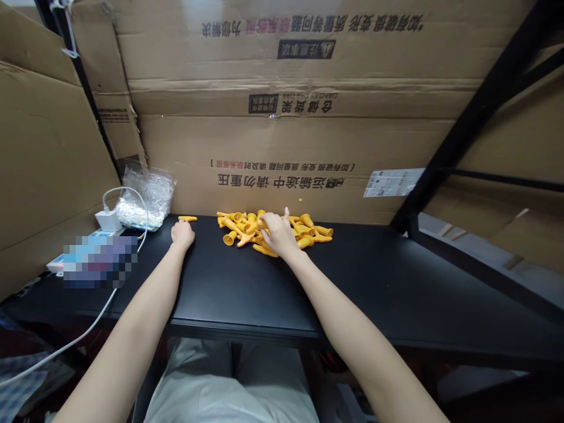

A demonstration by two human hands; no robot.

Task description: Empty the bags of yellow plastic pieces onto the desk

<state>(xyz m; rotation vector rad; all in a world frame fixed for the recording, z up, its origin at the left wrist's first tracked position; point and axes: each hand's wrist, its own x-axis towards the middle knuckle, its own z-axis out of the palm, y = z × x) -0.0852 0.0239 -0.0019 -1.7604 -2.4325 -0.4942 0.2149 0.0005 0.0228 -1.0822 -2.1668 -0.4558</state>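
On the black tabletop lies a pile of small orange-yellow plastic pieces point(245, 238). Some are cup-like with a hollow flared end, such as the yellow cup-shaped piece point(230, 238) at the pile's left edge; others are slender or branched. My right hand point(282, 235) is over the middle of the pile, thumb and forefinger closed about a yellow piece and another finger sticking up. Left of the pile, my left hand point(182, 234) has its fingers closed at a slender yellow piece point(188, 218), which pokes out past the fingertips near the back edge.
A cardboard sheet point(291, 135) stands along the back. At the left are crumpled clear plastic wrap point(147, 194), a white charger point(108, 221) with a cable, a power strip point(56, 264) and a blurred patch. Black metal frame bars point(467, 120) rise at the right.
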